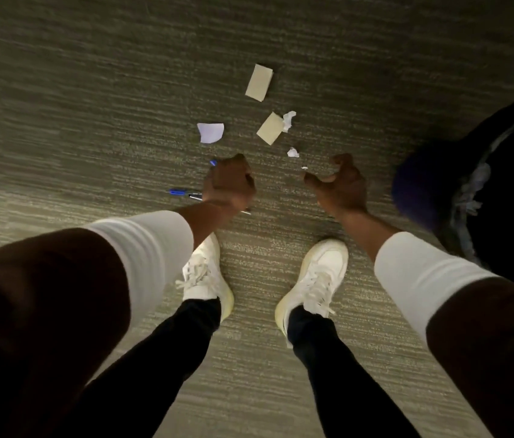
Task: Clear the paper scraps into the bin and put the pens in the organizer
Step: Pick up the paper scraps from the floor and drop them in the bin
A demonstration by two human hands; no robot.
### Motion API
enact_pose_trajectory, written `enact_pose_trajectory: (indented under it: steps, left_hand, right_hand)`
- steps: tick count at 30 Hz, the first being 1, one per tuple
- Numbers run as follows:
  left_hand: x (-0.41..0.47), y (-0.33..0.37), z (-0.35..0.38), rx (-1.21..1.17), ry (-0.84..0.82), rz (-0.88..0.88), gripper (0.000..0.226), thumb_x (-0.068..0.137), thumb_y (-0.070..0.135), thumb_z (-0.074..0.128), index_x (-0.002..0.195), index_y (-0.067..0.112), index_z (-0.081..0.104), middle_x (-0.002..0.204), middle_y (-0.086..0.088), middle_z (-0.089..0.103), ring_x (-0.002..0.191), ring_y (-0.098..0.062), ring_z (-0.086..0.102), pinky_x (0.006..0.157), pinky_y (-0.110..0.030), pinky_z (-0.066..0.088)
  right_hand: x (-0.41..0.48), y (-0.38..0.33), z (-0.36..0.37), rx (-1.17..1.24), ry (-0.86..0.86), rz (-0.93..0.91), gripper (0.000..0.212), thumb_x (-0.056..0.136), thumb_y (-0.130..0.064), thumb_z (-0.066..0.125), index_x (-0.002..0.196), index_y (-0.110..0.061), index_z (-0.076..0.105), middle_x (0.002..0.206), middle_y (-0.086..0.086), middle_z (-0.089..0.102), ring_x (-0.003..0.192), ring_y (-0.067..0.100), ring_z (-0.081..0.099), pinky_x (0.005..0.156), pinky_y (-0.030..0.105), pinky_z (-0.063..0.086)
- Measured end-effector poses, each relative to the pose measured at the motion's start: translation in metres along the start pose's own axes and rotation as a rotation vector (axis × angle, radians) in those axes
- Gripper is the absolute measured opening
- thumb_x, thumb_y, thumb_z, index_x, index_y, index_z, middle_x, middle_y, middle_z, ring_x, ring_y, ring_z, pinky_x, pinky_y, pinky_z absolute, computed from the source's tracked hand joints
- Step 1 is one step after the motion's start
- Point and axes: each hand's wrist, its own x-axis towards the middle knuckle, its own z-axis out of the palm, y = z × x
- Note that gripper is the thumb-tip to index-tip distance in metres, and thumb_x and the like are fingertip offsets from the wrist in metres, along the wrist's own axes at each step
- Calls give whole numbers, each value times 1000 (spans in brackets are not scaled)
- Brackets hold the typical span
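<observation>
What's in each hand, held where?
Left hand: fist shut on pens, gripped mid-barrel, ends sticking out both sides. Right hand: open, nothing held.

paper scraps [258, 82] ahead on carpet [91, 90], bin [502, 191] right, pens [183, 193] left

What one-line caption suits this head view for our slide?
Standing on carpet, the left hand grips blue pens while the open right hand reaches toward paper scraps.
</observation>
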Motion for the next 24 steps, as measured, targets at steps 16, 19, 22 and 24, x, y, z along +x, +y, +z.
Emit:
enact_pose_trajectory:
  steps: [16,19,22,24]
  left_hand:
    - [155,-88,25,105,115,64,69,82,21,85,140,2,53,148,-25,40,139,-43,40,109,-46,48]
    - [157,-89,38,82,117,155,33,92,8,70,125,5,70,142,-23,50,133,-42,50,106,-43,46]
    - [156,-82,41,20,116,195,23,97,9,69,118,5,77,135,-23,59,128,-42,57,105,-45,48]
    - [157,-72,37,-38,154,260,20,96,11,70,113,8,81,133,-24,59,127,-43,56,107,-46,46]
  right_hand:
    - [108,-10,131,-5,216,-181,117,61,-77,83,149,-8,45,145,16,57,128,32,57,104,30,45]
    - [123,-27,127,18,144,-214,107,64,-59,93,146,-8,45,144,17,56,127,33,59,109,42,49]
    - [132,-40,124,-94,172,-273,95,68,-54,93,142,-14,50,141,18,56,126,36,57,102,46,53]
    - [137,-47,123,-115,187,-323,79,70,-45,94,132,-14,58,136,19,58,123,37,56,97,45,54]
